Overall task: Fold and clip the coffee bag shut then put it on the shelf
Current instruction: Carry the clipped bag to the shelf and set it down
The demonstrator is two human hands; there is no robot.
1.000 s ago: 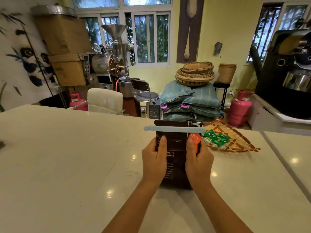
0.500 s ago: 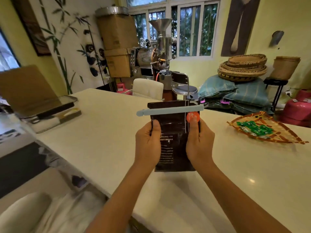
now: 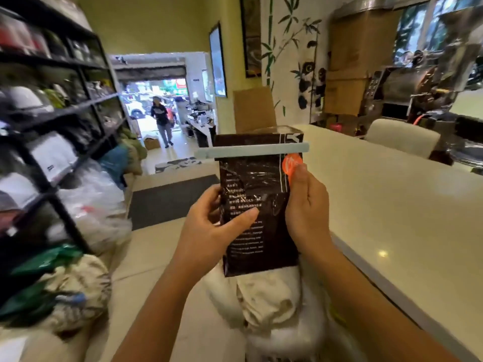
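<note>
While both hands — left hand (image 3: 209, 228), right hand (image 3: 307, 205) — pinch the clipped coffee bag (image 3: 257, 205) upright in mid-air beside the shelf (image 3: 65, 108), the clip (image 3: 251, 152) could snag on a crowded tier — and pop off.

Both hands (image 3: 261, 220) hold clipped coffee bag (image 3: 257, 205) upright.

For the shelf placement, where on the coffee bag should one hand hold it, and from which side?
Grip the coffee bag around its flat middle, below the clip, from the right edge, where the right hand already holds it. The bag stands upright and narrow, so one hand spans it. This probably leaves the left hand free toward the shelf.
</note>
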